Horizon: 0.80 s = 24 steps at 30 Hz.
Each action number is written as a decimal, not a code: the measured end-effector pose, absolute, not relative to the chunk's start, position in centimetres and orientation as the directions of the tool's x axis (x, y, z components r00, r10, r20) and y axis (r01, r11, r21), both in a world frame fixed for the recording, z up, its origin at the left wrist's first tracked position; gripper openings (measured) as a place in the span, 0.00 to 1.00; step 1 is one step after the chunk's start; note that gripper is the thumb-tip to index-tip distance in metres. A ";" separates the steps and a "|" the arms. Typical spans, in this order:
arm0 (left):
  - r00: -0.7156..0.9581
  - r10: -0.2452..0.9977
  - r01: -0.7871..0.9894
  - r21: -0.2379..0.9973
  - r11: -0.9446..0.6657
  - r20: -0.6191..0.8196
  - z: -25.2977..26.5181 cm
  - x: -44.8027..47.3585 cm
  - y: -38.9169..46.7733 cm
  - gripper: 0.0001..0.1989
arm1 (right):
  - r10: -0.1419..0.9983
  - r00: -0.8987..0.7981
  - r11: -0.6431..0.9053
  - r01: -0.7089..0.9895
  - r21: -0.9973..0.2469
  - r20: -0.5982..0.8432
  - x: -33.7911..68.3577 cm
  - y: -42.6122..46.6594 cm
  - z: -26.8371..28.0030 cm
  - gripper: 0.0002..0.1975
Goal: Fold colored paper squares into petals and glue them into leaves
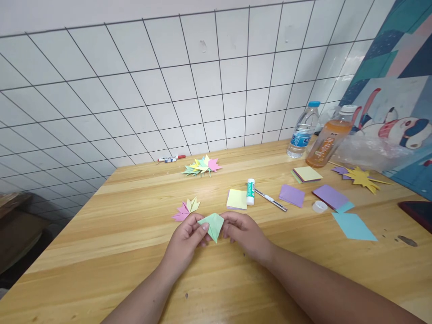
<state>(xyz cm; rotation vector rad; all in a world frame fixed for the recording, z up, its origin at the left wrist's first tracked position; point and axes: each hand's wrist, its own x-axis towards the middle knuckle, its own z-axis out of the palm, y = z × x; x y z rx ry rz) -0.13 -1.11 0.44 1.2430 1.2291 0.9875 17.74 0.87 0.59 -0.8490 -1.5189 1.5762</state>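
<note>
"So, where is the green folded paper (213,226)?"

"Between the left hand (186,235) and the right hand (248,234), over the tabletop (111,234)."

"Which way does it point?"

"Its sharpest corner aims down toward the person's body. The broader end faces the tiled wall (199,90), with one corner out to each side."

"And the long axis?"

"Hard to call. Breadth and length look close, but the line through that tip runs from the body toward the wall, nearly straight."

"How are the fingers?"

"On the left, they're clamped on the paper's left side, thumb on top. On the right, they're curled at the right corner; I can't tell whether they pinch it."

"Anything close by?"

"Just beyond the left hand lies a pink folded piece (182,212), with a yellow folded piece (193,204) beside it. Past the right hand, a glue stick (250,192) sits by a yellow paper stack (236,199)."
</note>
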 end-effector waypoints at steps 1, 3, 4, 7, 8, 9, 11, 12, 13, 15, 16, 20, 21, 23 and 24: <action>0.124 0.985 0.096 0.989 0.109 -0.121 0.5 -0.1 -1.2 0.12 | 0.871 -0.488 0.040 -0.061 -0.997 0.064 17.6 0.8 0.5 0.10; 0.135 0.984 0.117 0.988 0.102 -0.118 0.5 0.0 -1.3 0.11 | 0.863 -0.500 0.080 -0.014 -0.997 0.076 17.5 0.8 0.2 0.09; 0.143 0.983 0.130 0.987 0.096 -0.115 0.6 0.0 -1.3 0.12 | 0.865 -0.496 0.087 0.008 -0.996 0.071 17.4 0.8 0.1 0.09; 0.159 0.982 0.165 0.983 0.077 -0.104 0.6 0.2 -1.5 0.13 | 0.886 -0.462 0.073 0.048 -0.996 0.043 17.3 0.8 -0.2 0.08; 0.150 0.984 0.172 0.983 0.070 -0.096 0.6 0.2 -1.5 0.13 | 0.891 -0.453 0.068 0.050 -0.996 0.038 17.3 0.8 -0.2 0.08; 0.133 0.987 0.177 0.982 0.064 -0.089 0.6 0.2 -1.5 0.13 | 0.891 -0.452 0.067 0.050 -0.997 0.037 17.4 0.8 -0.2 0.08; 0.090 0.993 0.189 0.980 0.058 -0.076 0.6 0.2 -1.5 0.12 | 0.884 -0.465 0.076 0.050 -0.996 0.044 17.5 0.7 0.0 0.09; 0.072 0.995 0.193 0.979 0.060 -0.075 0.6 0.2 -1.4 0.12 | 0.878 -0.476 0.083 0.053 -0.995 0.047 17.5 0.7 0.1 0.09; 0.060 0.995 0.195 0.979 0.063 -0.076 0.6 0.2 -1.4 0.12 | 0.872 -0.486 0.091 0.063 -0.994 0.049 17.5 0.6 0.1 0.09; 0.063 0.995 0.189 0.980 0.067 -0.080 0.7 0.2 -1.4 0.12 | 0.866 -0.497 0.116 0.094 -0.989 0.054 17.5 0.5 0.1 0.08; 0.079 0.994 0.181 0.981 0.065 -0.080 0.7 0.3 -1.4 0.12 | 0.864 -0.499 0.130 0.107 -0.986 0.060 17.4 0.5 0.1 0.07; 0.139 0.989 0.204 0.979 0.026 -0.055 0.6 0.3 -1.5 0.11 | 0.873 -0.479 0.201 0.186 -0.962 0.090 17.4 0.6 -0.1 0.08; 0.143 0.989 0.235 0.972 0.010 -0.044 0.5 0.3 -1.5 0.11 | 0.878 -0.470 0.225 0.227 -0.948 0.096 17.5 0.7 -0.1 0.09; 0.143 0.989 0.299 0.954 -0.020 -0.024 0.3 0.3 -1.5 0.10 | 0.878 -0.463 0.284 0.304 -0.909 0.119 17.6 0.8 0.0 0.10; 0.143 0.989 0.316 0.948 -0.022 -0.025 0.3 0.3 -1.5 0.09 | 0.872 -0.472 0.313 0.327 -0.892 0.133 17.7 0.8 0.1 0.10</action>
